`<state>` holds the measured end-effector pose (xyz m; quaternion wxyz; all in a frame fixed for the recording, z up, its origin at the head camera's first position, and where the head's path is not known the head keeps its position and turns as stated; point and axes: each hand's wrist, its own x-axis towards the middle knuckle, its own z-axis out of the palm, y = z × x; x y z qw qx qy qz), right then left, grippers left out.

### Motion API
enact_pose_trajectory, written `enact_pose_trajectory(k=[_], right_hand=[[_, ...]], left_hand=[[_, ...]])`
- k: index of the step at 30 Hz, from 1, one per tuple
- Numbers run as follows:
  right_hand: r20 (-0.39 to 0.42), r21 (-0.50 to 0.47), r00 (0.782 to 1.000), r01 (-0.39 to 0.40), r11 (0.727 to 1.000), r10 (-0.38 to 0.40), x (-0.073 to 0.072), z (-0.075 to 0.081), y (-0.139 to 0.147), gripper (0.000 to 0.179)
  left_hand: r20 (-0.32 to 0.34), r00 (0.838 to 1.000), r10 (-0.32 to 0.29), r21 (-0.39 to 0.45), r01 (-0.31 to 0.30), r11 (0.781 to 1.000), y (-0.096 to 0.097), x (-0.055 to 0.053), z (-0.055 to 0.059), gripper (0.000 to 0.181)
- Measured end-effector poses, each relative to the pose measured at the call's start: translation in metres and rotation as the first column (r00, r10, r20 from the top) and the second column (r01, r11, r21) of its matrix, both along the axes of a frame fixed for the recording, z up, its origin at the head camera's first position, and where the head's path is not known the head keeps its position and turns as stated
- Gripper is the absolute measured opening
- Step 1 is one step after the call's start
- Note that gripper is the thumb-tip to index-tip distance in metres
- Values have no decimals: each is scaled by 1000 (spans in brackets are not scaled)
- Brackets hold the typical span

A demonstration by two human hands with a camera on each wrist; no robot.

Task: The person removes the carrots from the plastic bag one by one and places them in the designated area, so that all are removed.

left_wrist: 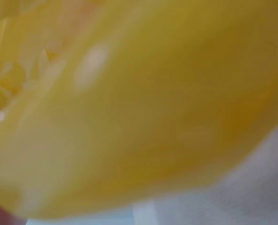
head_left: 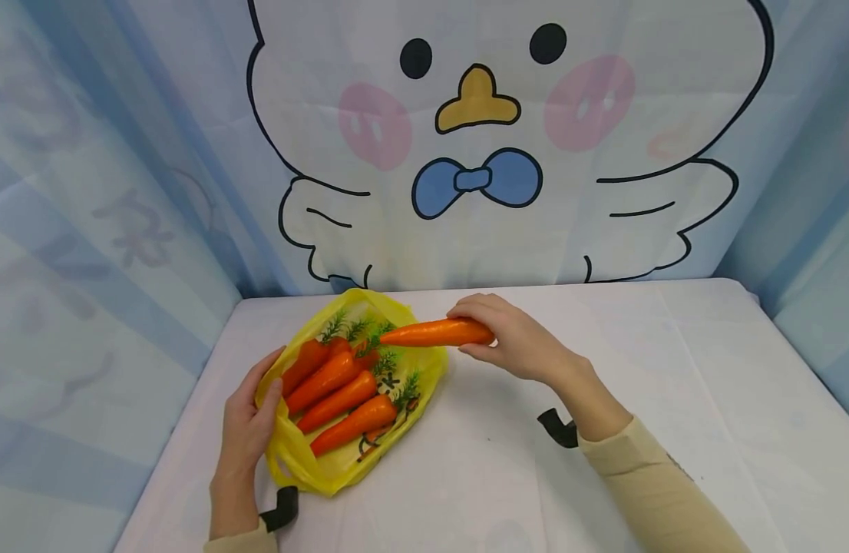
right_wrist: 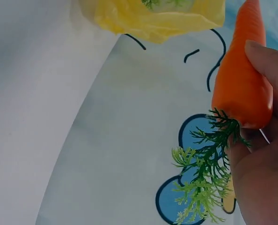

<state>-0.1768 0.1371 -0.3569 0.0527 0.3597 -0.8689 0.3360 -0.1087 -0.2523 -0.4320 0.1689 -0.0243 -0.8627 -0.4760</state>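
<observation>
Several orange carrots [head_left: 355, 425] with green tops lie side by side in an open yellow plastic bag [head_left: 307, 478] on the table. At the bag's left edge, my left hand [head_left: 248, 418] grips the plastic, thumb on the inner side and fingers outside. My right hand [head_left: 510, 338] holds one carrot [head_left: 431, 333] level, just above the bag's right edge, its tip pointing left. In the right wrist view, the thumb presses that carrot [right_wrist: 244, 79] and its leafy green top hangs free. The yellow bag [left_wrist: 153, 108] fills most of the left wrist view, blurred.
A white cloth covers the table [head_left: 480, 476]. Behind it hangs a curtain [head_left: 480, 238] with a cartoon face and blue bow tie; more blue curtain [head_left: 86, 307] hangs at the left. Each wrist carries a black strap piece [head_left: 559, 428].
</observation>
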Motion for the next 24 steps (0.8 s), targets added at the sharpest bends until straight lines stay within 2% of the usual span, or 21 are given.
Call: enact_pose_trajectory(k=[3,13,24], right_hand=[[6,1,1000,21,1000,-21,-2,-1,10,41],[32,11,997,71,997,-71,-14,-11,37,40],[82,27,989,118,993,-119,-36,-37,57,40]], left_hand=[[14,1000,-3,3,3,1000,0,1,2,41],[-2,1000,0,1,0,1000,-2,1,0,42],[-25,1000,-9,4,9,1000,-1,0,1,42]])
